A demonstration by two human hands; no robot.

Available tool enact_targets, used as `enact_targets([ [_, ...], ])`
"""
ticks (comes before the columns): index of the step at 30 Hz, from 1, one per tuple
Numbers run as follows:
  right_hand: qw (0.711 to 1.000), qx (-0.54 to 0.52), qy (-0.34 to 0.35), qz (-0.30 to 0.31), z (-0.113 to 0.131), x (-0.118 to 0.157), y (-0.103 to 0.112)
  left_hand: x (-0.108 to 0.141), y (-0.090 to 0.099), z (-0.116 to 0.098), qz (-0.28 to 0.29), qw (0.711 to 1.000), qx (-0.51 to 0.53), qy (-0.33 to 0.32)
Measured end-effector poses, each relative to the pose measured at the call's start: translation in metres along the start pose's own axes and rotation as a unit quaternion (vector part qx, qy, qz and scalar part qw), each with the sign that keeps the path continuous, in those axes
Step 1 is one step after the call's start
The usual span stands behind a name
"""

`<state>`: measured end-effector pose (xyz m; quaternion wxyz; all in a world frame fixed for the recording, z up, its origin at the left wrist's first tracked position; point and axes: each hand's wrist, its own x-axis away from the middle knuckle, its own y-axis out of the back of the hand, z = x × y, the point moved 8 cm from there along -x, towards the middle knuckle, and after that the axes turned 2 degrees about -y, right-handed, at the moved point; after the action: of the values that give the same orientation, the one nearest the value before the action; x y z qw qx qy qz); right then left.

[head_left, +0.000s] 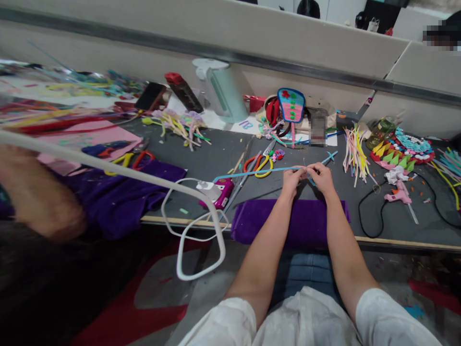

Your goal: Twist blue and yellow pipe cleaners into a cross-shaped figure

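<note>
My left hand [292, 179] pinches a long light-blue pipe cleaner [255, 172] that stretches out to the left over the table. Right beside it, my right hand [321, 177] is closed on the same blue strand, fingertips almost touching the left ones. Beyond the right fingers, a short blue end with a small crossed piece [330, 157] sticks out. The fingers partly hide where the strands meet. Under my wrists lies a folded purple cloth [306, 223] along the table edge. Scissors with orange and yellow handles [264, 166] rest left of my hands.
A magenta power strip [225, 192] with a white plug and cable sits left. A pink glue gun [399, 193], its black cord and pipe-cleaner bundles [356, 154] lie right. A kettle [228, 91] stands behind. Another person's arm [43, 192] is at far left, behind a white tube [137, 175].
</note>
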<state>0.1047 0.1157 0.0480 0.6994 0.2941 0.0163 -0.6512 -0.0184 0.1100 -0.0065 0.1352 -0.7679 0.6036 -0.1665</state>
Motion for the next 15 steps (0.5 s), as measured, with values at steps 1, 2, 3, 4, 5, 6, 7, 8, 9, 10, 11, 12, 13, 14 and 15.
enact_targets([
  [1, 1.0, -0.007, 0.004, -0.001, 0.001, 0.0, 0.0, 0.0, -0.001, -0.001, 0.002, 1.0, 0.004, -0.005],
  [2, 1.0, -0.016, 0.005, -0.008, 0.001, 0.0, 0.001, 0.0, -0.001, -0.001, 0.003, 1.0, 0.011, -0.01],
  [3, 0.999, -0.028, 0.001, -0.023, 0.001, 0.0, 0.003, 0.0, -0.001, -0.002, 0.002, 1.0, 0.022, -0.014],
  [4, 0.998, -0.04, -0.006, -0.042, 0.0, 0.001, 0.007, 0.0, -0.001, -0.003, 0.0, 0.999, 0.035, -0.015],
  [5, 0.997, -0.05, -0.014, -0.064, -0.002, 0.001, 0.012, -0.001, -0.001, -0.003, 0.001, 0.999, 0.048, -0.01],
  [6, 0.994, -0.058, -0.022, -0.086, -0.004, 0.001, 0.017, -0.001, -0.001, -0.003, 0.006, 0.998, 0.06, -0.001],
  [7, 0.992, -0.062, -0.027, -0.106, -0.005, 0.001, 0.023, -0.001, -0.002, -0.002, 0.017, 0.997, 0.07, 0.011],
  [8, 0.99, -0.06, -0.027, -0.121, -0.005, 0.001, 0.028, -0.001, -0.003, -0.001, 0.031, 0.996, 0.079, 0.024],
  [9, 0.99, -0.054, -0.021, -0.128, -0.004, 0.001, 0.031, 0.0, -0.005, -0.001, 0.047, 0.995, 0.085, 0.034],
  [10, 0.991, -0.045, -0.01, -0.127, -0.002, 0.001, 0.033, 0.0, -0.007, -0.002, 0.062, 0.993, 0.088, 0.038],
  [11, 0.992, -0.034, 0.006, -0.12, 0.001, 0.0, 0.033, 0.001, -0.009, -0.003, 0.076, 0.992, 0.089, 0.038],
  [12, 0.994, -0.024, 0.023, -0.108, 0.005, 0.0, 0.031, 0.002, -0.01, -0.004, 0.089, 0.991, 0.089, 0.035],
  [13, 0.995, -0.015, 0.041, -0.094, 0.009, 0.0, 0.029, 0.002, -0.012, -0.005, 0.1, 0.991, 0.088, 0.031],
  [14, 0.995, -0.008, 0.057, -0.082, 0.013, 0.0, 0.026, 0.003, -0.013, -0.006, 0.11, 0.99, 0.086, 0.028],
  [15, 0.995, -0.003, 0.069, -0.073, 0.016, 0.0, 0.024, 0.003, -0.015, -0.006, 0.119, 0.989, 0.084, 0.025],
])
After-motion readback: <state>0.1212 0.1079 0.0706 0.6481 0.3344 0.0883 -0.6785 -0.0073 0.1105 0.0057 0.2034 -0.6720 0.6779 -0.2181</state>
